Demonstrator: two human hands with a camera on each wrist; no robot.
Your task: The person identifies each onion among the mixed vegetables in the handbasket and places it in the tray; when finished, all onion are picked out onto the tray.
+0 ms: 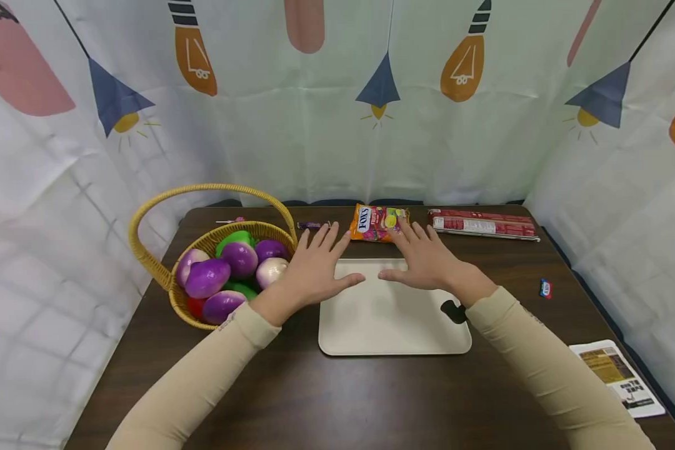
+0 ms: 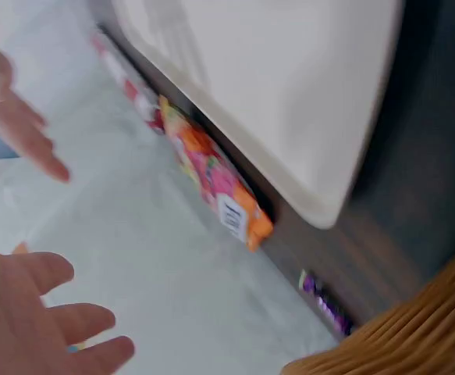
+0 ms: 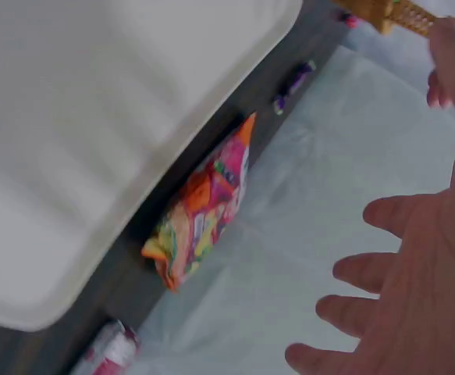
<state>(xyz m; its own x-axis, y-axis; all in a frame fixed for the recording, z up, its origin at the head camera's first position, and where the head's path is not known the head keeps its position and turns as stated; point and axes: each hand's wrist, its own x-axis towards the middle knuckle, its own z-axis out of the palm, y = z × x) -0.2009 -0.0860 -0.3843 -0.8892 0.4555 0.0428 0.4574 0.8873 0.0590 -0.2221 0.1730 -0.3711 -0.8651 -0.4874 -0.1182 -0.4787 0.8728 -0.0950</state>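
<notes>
1. A cream tray [image 1: 394, 325] is being seen lying flat on the dark wooden table [image 1: 326, 400], at its middle, with a dark cut-out handle near its right edge.
2. The left hand [image 1: 313, 269] is being held palm down over the tray's far left corner; its fingers are being kept straight and spread, nothing is being grasped, and the thumb is being pointed inward across the tray.
3. The right hand [image 1: 424, 259] is being held the same way over the tray's far right part, fingers released and fanned out, thumb being pointed toward the left thumb; the two thumbs are being kept apart.
4. Whether the palms are touching the tray cannot be told; in the wrist views the fingers are being shown raised above it.
5. Both forearms are being shown in beige sleeves, being angled inward from the near corners.
6. Just beyond the fingertips, an orange candy bag [image 1: 378, 222] is being seen lying near the tray's far edge, with a small purple wrapped sweet [image 1: 309, 225] to its left and a long red packet [image 1: 484, 225] to its right.
7. A wicker basket [image 1: 146, 256] of purple and green toy vegetables is being seen beside the left hand.
</notes>
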